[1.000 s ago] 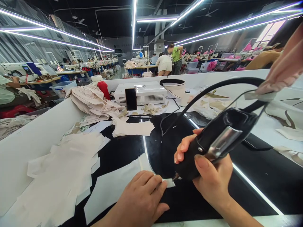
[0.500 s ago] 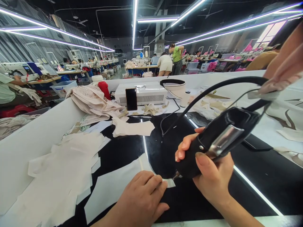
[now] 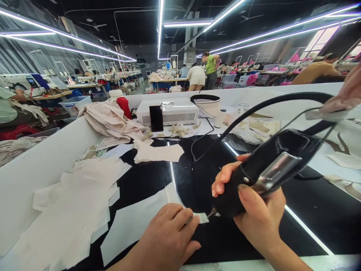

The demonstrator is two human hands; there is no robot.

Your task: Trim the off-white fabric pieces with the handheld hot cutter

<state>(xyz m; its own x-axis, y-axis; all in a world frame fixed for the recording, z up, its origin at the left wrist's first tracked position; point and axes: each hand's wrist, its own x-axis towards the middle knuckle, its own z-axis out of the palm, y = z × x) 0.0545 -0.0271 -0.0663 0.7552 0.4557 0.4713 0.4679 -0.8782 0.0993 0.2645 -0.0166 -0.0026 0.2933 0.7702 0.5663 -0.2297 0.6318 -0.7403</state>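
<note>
Big black worktable (image 3: 310, 203) with white side walls, lit strips running across it. White fabric pieces (image 3: 70, 203) piled at left on the table, more beige fabric (image 3: 109, 122) heaped farther back near a red container (image 3: 123, 106). White box-shaped machine (image 3: 172, 111) at the far end, dark phone (image 3: 156, 117) leaning upright against its front, white round tub with black rim (image 3: 207, 103) just beside it on the right. Black handheld cutter tool (image 3: 265, 169) in the near centre-right, tilted with its tip down at the table, thick black cable (image 3: 270, 101) arcing up and back from its rear. Right hand (image 3: 254, 210) wrapped tight around the tool body, thumb on the metal lever, fingers curled round the far side. Left hand (image 3: 166, 241) flat, fingers pressing down on a white fabric piece (image 3: 135, 222) near the front edge; tool tip touches the small corner of that piece just beside the fingertips. Another person's hand (image 3: 349, 90) at the upper right edge, on the cable. Pen (image 3: 167, 139) lies behind. Other workers far back.
</note>
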